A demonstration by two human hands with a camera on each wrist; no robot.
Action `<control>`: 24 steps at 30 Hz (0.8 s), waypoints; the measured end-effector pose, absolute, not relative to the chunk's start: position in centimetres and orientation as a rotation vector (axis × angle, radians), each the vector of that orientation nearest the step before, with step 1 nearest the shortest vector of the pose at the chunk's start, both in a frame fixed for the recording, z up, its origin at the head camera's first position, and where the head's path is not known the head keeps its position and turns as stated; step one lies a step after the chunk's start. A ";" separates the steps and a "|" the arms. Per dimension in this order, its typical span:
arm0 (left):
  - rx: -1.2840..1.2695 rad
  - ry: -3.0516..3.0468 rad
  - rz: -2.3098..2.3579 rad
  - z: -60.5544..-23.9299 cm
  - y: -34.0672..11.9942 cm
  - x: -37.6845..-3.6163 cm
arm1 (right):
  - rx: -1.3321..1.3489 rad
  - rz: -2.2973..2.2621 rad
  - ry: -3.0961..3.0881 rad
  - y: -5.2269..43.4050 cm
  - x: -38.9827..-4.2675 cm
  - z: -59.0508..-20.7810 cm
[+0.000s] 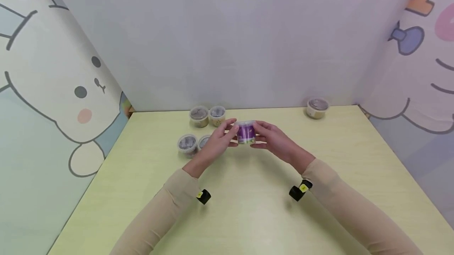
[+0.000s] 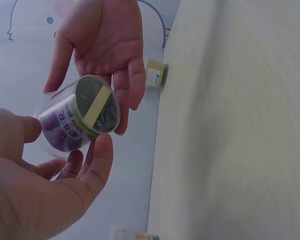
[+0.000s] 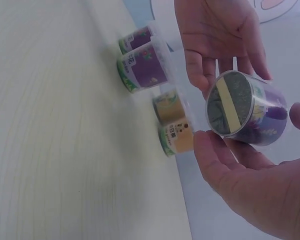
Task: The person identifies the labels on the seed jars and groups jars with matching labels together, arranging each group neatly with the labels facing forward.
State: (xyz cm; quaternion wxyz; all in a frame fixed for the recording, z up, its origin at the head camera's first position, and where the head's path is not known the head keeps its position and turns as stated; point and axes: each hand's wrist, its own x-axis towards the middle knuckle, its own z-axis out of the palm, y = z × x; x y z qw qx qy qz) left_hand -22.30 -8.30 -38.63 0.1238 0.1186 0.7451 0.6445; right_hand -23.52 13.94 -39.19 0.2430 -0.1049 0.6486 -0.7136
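Between both hands, raised over the table, is a small clear plastic tub [image 1: 246, 133] with a purple label. My left hand [image 1: 217, 143] pinches its left side between thumb and fingers. On the opposite side, my right hand [image 1: 280, 142] grips it the same way. Both wrist views show the tub's base, with dark contents and a pale yellow strip [image 3: 228, 104] across it. Coloured print and lettering run round the label [image 2: 65, 122]. Just left of my left hand stand two purple-labelled tubs [image 3: 142, 67], one partly covered by that hand in the head view.
Two tubs with orange-yellow labels [image 3: 176, 137] stand side by side at the back, left of centre. Another lidded tub [image 1: 317, 108] sits at the table's back right. A pale wall [image 1: 241, 42] rises behind the light wooden table [image 1: 248, 215], with cartoon-printed panels [image 1: 46, 89] either side.
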 end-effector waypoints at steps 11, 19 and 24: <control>0.327 2.156 1.888 -39.0 -7.9 -22.4 | -0.324 -1.894 1.832 14.1 -23.7 -39.2; 0.231 2.126 2.017 -39.1 -8.2 -22.7 | -0.267 -1.961 1.766 14.5 -24.0 -39.2; 0.232 2.119 1.976 -39.2 -8.3 -22.8 | -0.279 -1.941 1.754 14.3 -24.1 -39.4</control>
